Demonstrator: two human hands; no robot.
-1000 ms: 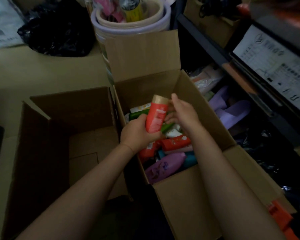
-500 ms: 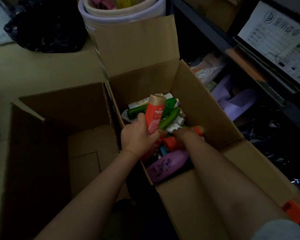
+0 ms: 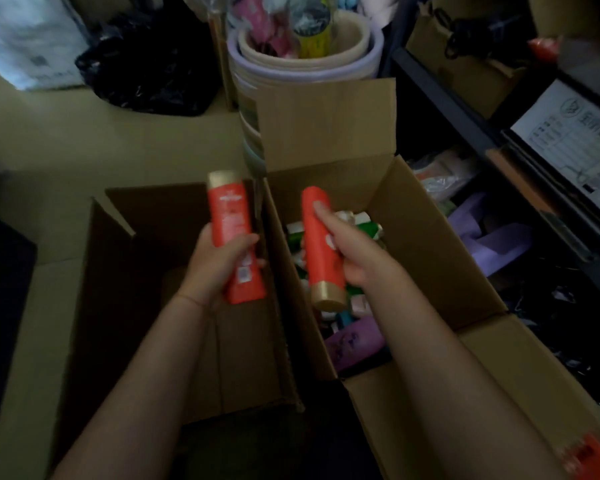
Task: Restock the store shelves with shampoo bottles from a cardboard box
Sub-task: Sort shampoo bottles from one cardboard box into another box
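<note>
- Shampoo bottles: we record two red ones with gold caps, both held above the boxes.
- Beige floor (image 3: 84, 140); black bag (image 3: 146, 71) far left, stacked tubs (image 3: 302, 64) centre, dark shelving (image 3: 465, 126) right.
- Empty box (image 3: 118, 306): our left hand (image 3: 219, 268) grasps the cap-up bottle (image 3: 232, 230) over it.
- Full cardboard box (image 3: 430, 244): our right hand (image 3: 354, 251) grips the cap-down bottle (image 3: 321, 251); purple bottle (image 3: 357, 341) lies inside.

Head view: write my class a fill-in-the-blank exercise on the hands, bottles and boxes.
1. Each hand holds a bottle coloured ____.
2. The left hand holds its bottle with the gold cap pointing ____ from the person.
3. The right hand holds its bottle above the ____ cardboard box.

Missing: red; away; right
</note>
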